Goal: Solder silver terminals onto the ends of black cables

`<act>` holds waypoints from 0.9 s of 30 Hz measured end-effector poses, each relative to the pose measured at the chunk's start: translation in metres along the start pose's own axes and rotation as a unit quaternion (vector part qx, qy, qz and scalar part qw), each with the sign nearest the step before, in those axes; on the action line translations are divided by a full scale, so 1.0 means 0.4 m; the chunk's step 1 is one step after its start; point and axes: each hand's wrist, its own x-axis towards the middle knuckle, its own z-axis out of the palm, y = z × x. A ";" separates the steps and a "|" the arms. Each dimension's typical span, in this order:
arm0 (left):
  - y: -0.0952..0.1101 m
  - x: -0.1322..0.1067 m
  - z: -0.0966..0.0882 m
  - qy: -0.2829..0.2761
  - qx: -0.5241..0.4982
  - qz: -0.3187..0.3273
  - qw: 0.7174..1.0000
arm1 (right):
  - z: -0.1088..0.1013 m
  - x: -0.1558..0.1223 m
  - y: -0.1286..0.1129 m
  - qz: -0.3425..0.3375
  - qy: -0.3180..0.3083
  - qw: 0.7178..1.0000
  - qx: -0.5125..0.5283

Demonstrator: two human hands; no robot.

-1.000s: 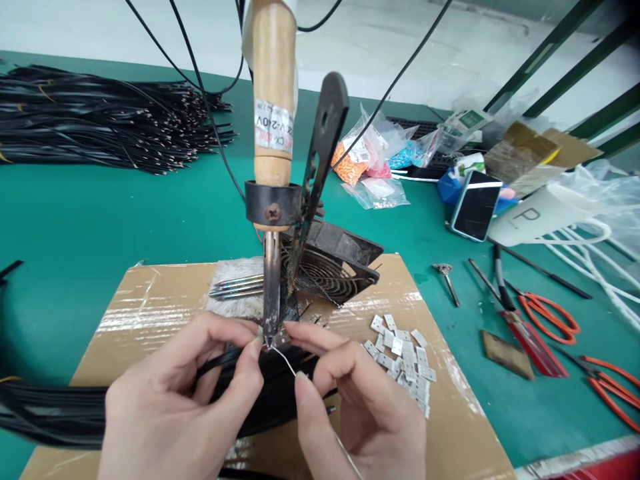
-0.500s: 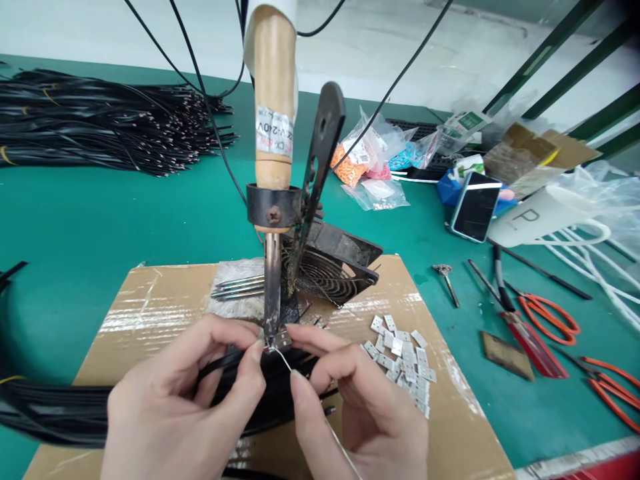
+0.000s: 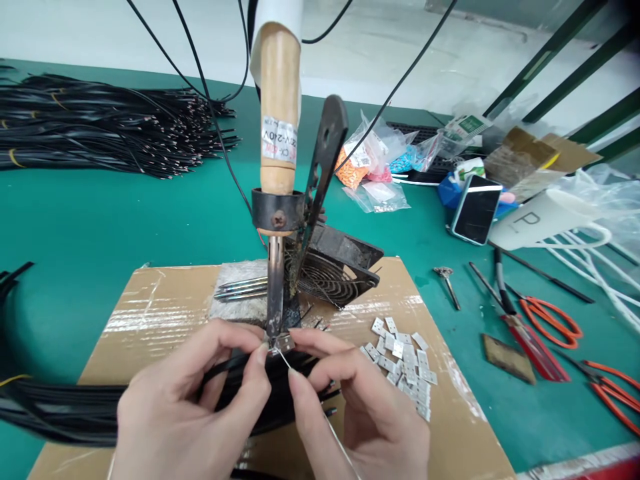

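Observation:
A soldering iron (image 3: 278,167) with a wooden handle stands tip down in a black clamp over a taped cardboard sheet (image 3: 150,313). My left hand (image 3: 195,407) pinches a black cable (image 3: 227,363) and holds its end at the iron's tip. My right hand (image 3: 360,407) pinches a small metal piece (image 3: 285,344) at the tip, with a thin solder wire (image 3: 333,433) running through its fingers. Both hands meet just below the tip.
A pile of small metal pieces (image 3: 403,363) lies right of my hands. A black fan grille (image 3: 330,270) sits behind the iron. Black cable bundles (image 3: 115,127) lie far left and near left. A phone (image 3: 476,208), plastic bags, orange-handled scissors (image 3: 550,320) and tools lie at right.
Both hands stay pinched at the iron's tip. The view has shifted slightly down, and the right forefinger has crept nearer the tip.

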 end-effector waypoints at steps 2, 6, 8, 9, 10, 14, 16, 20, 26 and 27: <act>-0.006 0.001 0.001 -0.011 0.003 0.022 1.000 | 0.003 0.001 -0.002 -0.008 0.010 1.000 -0.012; -0.005 -0.002 0.006 0.019 0.012 0.023 0.999 | 0.010 0.001 -0.002 -0.017 0.016 1.000 -0.015; -0.005 -0.003 0.007 0.027 0.016 0.030 0.999 | 0.014 0.000 0.000 -0.028 0.019 0.999 -0.011; -0.006 -0.004 0.007 0.026 0.017 0.033 0.999 | 0.015 -0.001 0.001 -0.034 0.020 0.999 -0.012; -0.006 -0.005 0.007 0.027 0.018 0.033 0.999 | 0.016 -0.002 0.002 -0.041 0.021 0.999 -0.015; 0.003 -0.004 0.016 0.041 0.036 0.010 0.998 | 0.016 -0.007 0.005 -0.061 0.024 0.997 -0.041; 0.015 -0.001 0.025 0.048 0.043 0.005 0.998 | 0.018 -0.009 0.006 -0.061 0.028 0.997 -0.039; 0.029 0.002 0.036 0.038 0.043 0.014 0.998 | 0.022 -0.013 0.008 -0.040 0.025 0.998 -0.029; 0.003 -0.021 0.011 0.030 0.023 -0.008 0.999 | -0.039 0.001 0.019 0.032 0.113 0.993 -0.029; 0.000 -0.033 0.005 0.028 0.020 -0.017 0.999 | -0.064 0.007 0.023 0.037 0.126 0.991 -0.015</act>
